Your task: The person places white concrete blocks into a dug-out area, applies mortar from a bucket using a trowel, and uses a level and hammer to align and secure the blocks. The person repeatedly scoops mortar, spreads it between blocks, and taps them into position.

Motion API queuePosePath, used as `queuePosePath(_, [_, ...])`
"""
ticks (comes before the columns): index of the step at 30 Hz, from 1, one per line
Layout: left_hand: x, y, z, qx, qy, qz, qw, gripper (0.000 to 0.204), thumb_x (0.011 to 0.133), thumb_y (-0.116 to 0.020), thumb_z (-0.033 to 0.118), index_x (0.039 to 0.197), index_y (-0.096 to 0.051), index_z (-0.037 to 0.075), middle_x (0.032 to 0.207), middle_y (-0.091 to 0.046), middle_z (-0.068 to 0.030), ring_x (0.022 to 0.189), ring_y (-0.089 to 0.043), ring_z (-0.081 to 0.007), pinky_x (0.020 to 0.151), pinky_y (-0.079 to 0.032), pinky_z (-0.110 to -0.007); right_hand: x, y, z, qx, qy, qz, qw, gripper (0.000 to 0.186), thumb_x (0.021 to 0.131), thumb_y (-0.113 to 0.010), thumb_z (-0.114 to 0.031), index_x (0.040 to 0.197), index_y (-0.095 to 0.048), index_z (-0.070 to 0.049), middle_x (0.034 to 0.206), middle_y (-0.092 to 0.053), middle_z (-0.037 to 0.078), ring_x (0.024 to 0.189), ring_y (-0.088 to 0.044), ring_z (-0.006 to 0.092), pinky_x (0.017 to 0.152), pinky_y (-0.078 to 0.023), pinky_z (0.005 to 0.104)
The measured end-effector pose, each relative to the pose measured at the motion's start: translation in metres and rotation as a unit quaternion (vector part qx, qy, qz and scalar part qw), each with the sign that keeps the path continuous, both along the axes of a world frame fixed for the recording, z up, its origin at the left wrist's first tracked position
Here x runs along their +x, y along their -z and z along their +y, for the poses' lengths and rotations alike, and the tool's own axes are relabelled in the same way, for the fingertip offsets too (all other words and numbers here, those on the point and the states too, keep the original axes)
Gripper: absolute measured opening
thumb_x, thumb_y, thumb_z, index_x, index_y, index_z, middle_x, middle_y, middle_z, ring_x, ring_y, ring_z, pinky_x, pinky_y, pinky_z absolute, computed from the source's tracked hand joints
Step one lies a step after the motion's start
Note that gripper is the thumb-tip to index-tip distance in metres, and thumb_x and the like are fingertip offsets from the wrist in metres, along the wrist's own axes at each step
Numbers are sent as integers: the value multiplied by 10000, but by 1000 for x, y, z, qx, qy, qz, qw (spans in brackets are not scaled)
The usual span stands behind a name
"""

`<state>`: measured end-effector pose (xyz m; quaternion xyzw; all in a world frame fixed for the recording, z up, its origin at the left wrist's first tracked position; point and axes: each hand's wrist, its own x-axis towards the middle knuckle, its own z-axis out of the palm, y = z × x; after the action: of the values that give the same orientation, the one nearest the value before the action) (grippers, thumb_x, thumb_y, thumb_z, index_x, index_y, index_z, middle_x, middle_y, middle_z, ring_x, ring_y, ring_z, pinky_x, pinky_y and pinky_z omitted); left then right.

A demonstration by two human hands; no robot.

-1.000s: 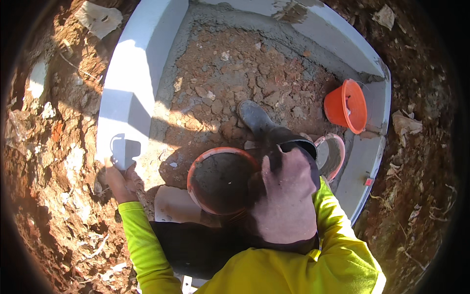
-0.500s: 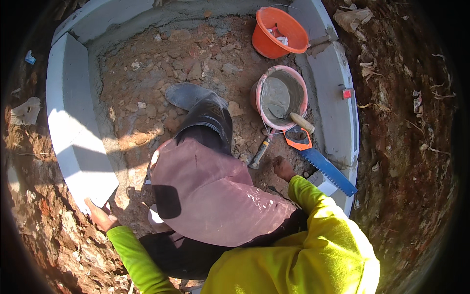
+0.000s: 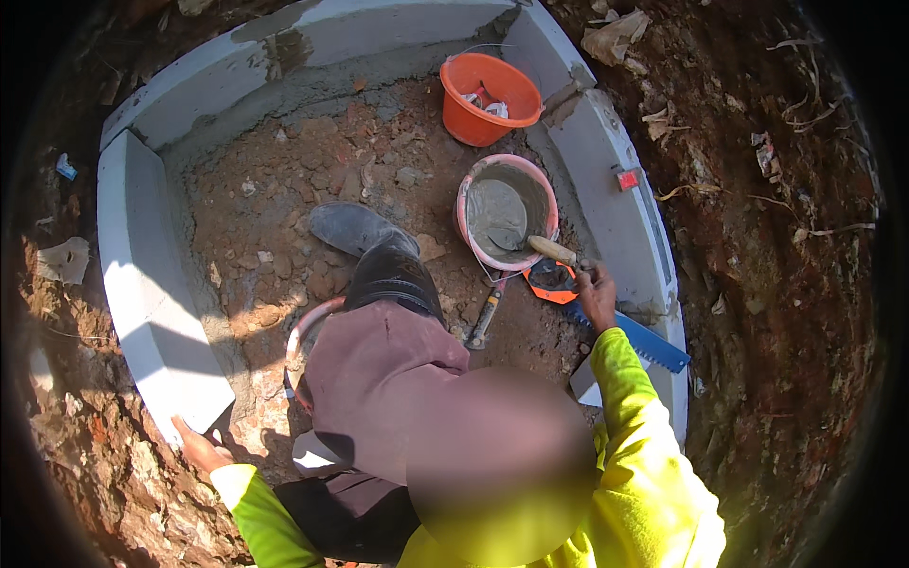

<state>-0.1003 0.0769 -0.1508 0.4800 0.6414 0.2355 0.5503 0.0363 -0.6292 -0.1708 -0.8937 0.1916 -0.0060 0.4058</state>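
My left hand [image 3: 201, 449] rests against the near end of a pale concrete block [image 3: 175, 369] at the left, fingers stretched along its edge and thumb apart. My right hand [image 3: 597, 295] hovers over a blue-bladed handsaw [image 3: 653, 348] with an orange handle, hiding part of it. The fingers are slightly bent and apart, close to the wooden handle of a trowel [image 3: 551, 249]; whether they touch it I cannot tell. That trowel leans in a pink-rimmed bucket [image 3: 462, 213] of wet grey mortar. Beside the bucket a hand tool [image 3: 485, 317] with a dark and orange grip lies on the soil.
Pale blocks [image 3: 374, 36] set in mortar form a border around rubbly soil [image 3: 275, 189]. An orange bucket [image 3: 469, 125] holds small items. A small red object [image 3: 627, 180] sits on the right-hand blocks. Another bucket rim [image 3: 301, 341] shows beside my booted leg [image 3: 393, 275].
My right hand has moved up and forward from the soil to beside the trowel handle, opening from a closed shape. My left hand stays at the block's end. The whole view has shifted slightly.
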Motion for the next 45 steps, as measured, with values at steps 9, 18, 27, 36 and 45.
queuePosePath(9, [-54, 85, 63, 49, 73, 133, 987, 714, 894, -724, 357, 1360, -428, -95, 1237, -562, -185, 1075, -582, -254, 902, -494, -355, 165, 3, -161, 77, 282, -66, 954, 643, 916, -653, -456, 1337, -493, 2, 1130, -604, 182, 897, -689, 380, 620, -567, 411])
queuePosePath(18, [-9, -12, -4, 125, 21, 35, 991, 546, 838, -701, 170, 1251, -450, -83, 1043, -600, -113, 862, -580, -135, 702, -495, -263, 179, 18, -179, 150, 302, -252, 907, 379, 911, -679, -83, 1263, -563, -7, 1031, -659, 134, 866, -666, 243, 744, -581, 372])
queuePosePath(27, [104, -70, -67, 56, 312, -202, 926, 473, 999, -586, 338, 1304, -553, -21, 1076, -665, -122, 973, -652, -183, 785, -555, -305, 235, -43, 303, 247, -279, -202, 906, 269, 899, -687, -35, 1144, -580, -7, 954, -670, 51, 840, -643, 116, 781, -517, 269])
queuePosePath(36, [219, -58, -83, -315, 242, -416, 818, 801, 946, -559, 578, 1431, -356, -26, 1339, -550, -262, 1153, -620, -376, 861, -551, -585, 290, -45, 546, -51, -689, -404, 600, 183, 728, -702, -21, 878, -606, -66, 835, -576, 113, 809, -586, 329, 685, -500, 435])
queuePosePath(45, [269, -20, -42, -180, 238, -294, 908, 254, 973, -501, 108, 1171, -558, -40, 971, -692, -170, 716, -669, -209, 630, -611, -378, 292, 20, 552, 140, -503, -278, 806, 374, 831, -707, -116, 1166, -576, -15, 1055, -625, 117, 954, -617, 269, 805, -511, 378])
